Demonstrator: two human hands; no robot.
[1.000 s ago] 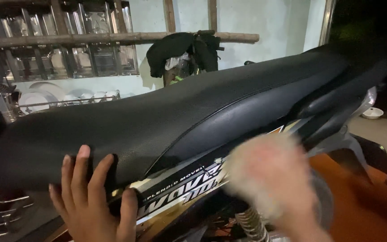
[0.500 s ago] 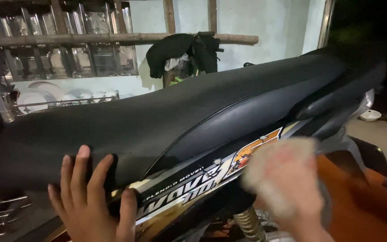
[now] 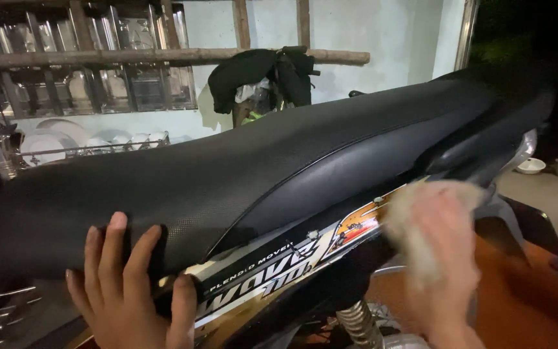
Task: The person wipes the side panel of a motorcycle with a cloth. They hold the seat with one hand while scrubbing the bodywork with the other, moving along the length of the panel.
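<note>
A motorbike with a long black seat (image 3: 240, 174) fills the view, its decorated side panel (image 3: 292, 258) below the seat. My left hand (image 3: 124, 284) rests flat on the near edge of the seat, fingers spread, thumb by the panel. My right hand (image 3: 447, 258) is blurred by motion and presses a pale cloth (image 3: 414, 220) against the rear of the side panel, under the black grab rail (image 3: 479, 145).
A rear shock spring (image 3: 360, 323) shows under the panel. Behind stand a dish rack with plates (image 3: 46, 145), a wooden beam (image 3: 163, 57) with dark clothes (image 3: 259, 74) hung on it, and bowls (image 3: 531, 165) on the ground at right.
My right hand with the cloth has moved right and upward along the side panel toward the rear. My left hand has stayed on the seat edge.
</note>
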